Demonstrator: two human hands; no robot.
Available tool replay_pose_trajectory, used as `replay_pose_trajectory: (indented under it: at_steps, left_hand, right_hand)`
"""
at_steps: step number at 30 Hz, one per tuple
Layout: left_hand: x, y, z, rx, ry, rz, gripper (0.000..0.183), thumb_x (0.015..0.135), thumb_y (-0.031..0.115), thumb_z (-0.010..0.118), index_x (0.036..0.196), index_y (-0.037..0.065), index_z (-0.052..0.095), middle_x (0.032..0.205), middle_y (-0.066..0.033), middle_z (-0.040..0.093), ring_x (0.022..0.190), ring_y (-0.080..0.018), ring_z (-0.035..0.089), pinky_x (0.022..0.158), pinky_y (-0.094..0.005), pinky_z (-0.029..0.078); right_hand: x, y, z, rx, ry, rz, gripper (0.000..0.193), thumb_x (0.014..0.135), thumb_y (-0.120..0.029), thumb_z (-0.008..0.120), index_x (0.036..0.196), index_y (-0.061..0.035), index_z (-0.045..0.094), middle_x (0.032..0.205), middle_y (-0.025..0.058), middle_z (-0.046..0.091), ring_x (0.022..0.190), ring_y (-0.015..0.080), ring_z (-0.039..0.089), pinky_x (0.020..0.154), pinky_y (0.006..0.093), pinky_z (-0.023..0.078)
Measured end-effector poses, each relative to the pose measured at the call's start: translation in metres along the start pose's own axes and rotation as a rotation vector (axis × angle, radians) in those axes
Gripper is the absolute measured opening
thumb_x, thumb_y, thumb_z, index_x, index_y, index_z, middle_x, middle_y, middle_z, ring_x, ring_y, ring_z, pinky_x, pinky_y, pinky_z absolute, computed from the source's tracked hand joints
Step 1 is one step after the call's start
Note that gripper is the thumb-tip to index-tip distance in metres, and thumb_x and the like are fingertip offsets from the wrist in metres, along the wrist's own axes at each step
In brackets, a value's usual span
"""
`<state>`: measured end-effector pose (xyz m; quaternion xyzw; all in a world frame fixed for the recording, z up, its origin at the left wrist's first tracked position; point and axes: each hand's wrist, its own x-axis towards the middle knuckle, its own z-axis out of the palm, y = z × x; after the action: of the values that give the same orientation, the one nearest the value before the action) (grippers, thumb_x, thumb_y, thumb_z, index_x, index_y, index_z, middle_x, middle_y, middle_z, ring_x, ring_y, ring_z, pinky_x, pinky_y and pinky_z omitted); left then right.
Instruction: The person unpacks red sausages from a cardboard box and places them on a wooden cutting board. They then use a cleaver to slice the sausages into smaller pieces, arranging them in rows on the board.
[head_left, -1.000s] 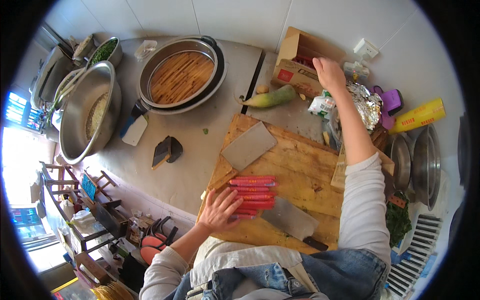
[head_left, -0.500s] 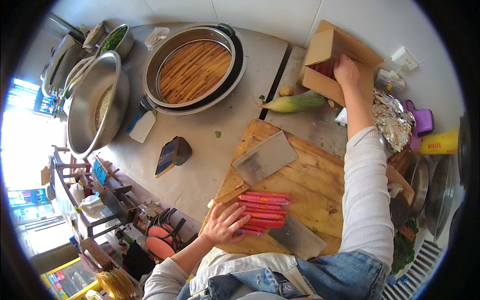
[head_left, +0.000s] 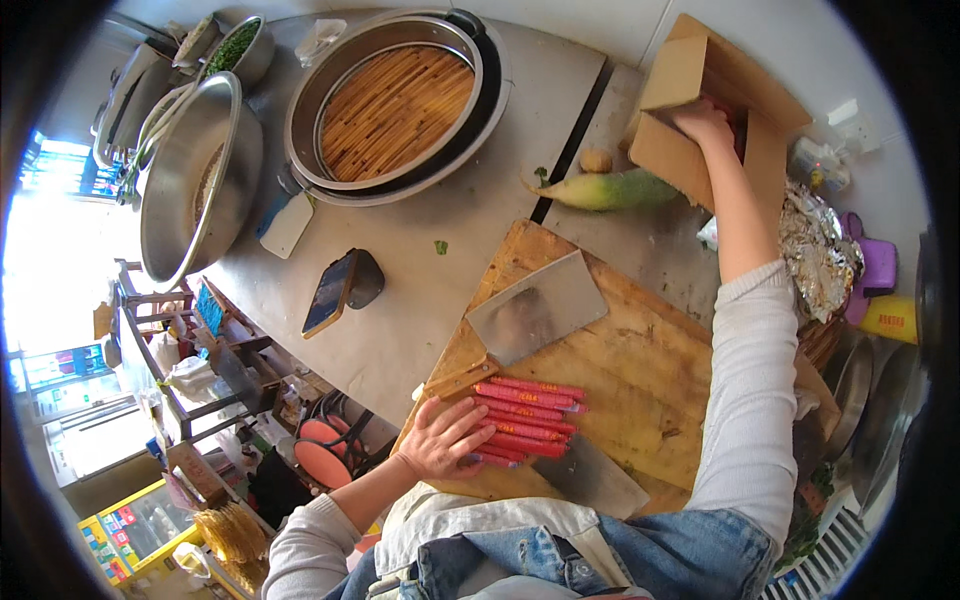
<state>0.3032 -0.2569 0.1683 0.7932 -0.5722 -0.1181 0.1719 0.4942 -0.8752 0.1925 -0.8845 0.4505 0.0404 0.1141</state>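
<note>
The left hand (head_left: 447, 440) lay palm down and opened out, its fingers extended and slightly apart. The fingertips touched the left ends of a row of red-wrapped sticks (head_left: 532, 412), without visibly gripping them. The sticks lay side by side near the left edge of a wooden cutting board (head_left: 645, 385).

The right hand (head_left: 703, 124) reached into an open cardboard box (head_left: 676, 160) against the wall. Its fingers were hidden inside, so whether they were apart or closed on anything could not be told; a patch of red showed beside the wrist.

A cleaver (head_left: 545, 308) lay flat just beyond the sticks. A second broad blade (head_left: 598, 482) lay on their near side, toward the person. A green-and-white radish (head_left: 612, 190) lay between the board and the box.
</note>
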Motion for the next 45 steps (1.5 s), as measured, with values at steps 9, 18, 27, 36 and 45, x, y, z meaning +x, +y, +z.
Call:
replay_pose_trajectory:
  at_steps: [9,18,27,36,45]
  left_hand:
    - [-0.002,-0.001,0.007,0.025,0.031,-0.003,0.073,0.072,0.051,0.074,0.137,0.023,0.061,0.148,-0.0062,0.055,0.140,-0.0252,0.049,0.119,-0.0559,0.019]
    - [-0.004,-0.002,0.006,-0.028,0.052,-0.004,0.073,0.071,0.047,0.077,0.138,0.024,0.059,0.151,-0.0051,0.052,0.142,-0.0243,0.046,0.120,-0.0542,0.020]
    - [-0.011,-0.003,0.005,-0.054,0.065,0.000,0.078,0.069,0.048,0.081,0.140,0.025,0.057,0.155,-0.0143,0.043,0.141,-0.0329,0.044,0.115,-0.0590,0.029]
    - [-0.016,-0.008,0.011,-0.169,0.246,0.061,0.090,0.067,0.046,0.084,0.137,0.003,0.047,0.149,-0.0195,0.042,0.141,-0.0366,0.040,0.119,-0.0555,0.028]
    - [-0.023,-0.009,0.012,-0.306,0.343,-0.061,0.104,0.066,0.043,0.088,0.146,-0.002,0.038,0.153,-0.0262,0.035,0.142,-0.0442,0.037,0.118,-0.0518,0.033]
  right_hand:
    - [0.052,0.006,0.042,-0.042,-0.002,-0.081,0.084,0.085,-0.071,0.056,0.151,-0.0186,0.050,0.152,0.0150,0.051,0.138,0.0337,0.050,0.108,0.0492,0.045]
    - [0.079,0.025,0.042,0.039,0.126,0.003,0.088,0.081,-0.074,0.058,0.150,-0.0182,0.051,0.150,0.0175,0.053,0.138,0.0367,0.050,0.108,0.0520,0.044]
    - [-0.033,0.017,-0.023,0.872,0.938,-0.142,0.062,0.069,-0.034,0.088,0.107,0.0071,0.062,0.099,0.0205,0.072,0.089,0.0329,0.072,0.079,0.0412,0.059]
    - [-0.333,-0.027,-0.014,0.699,-0.163,-0.991,0.039,0.081,0.003,0.066,0.118,-0.0078,0.062,0.099,0.0026,0.069,0.094,0.0150,0.067,0.082,0.0321,0.054]
    - [-0.485,0.001,0.053,0.007,-0.375,-0.932,0.076,0.075,-0.013,0.079,0.142,-0.0049,0.045,0.135,0.0150,0.051,0.125,0.0351,0.053,0.100,0.0453,0.049]
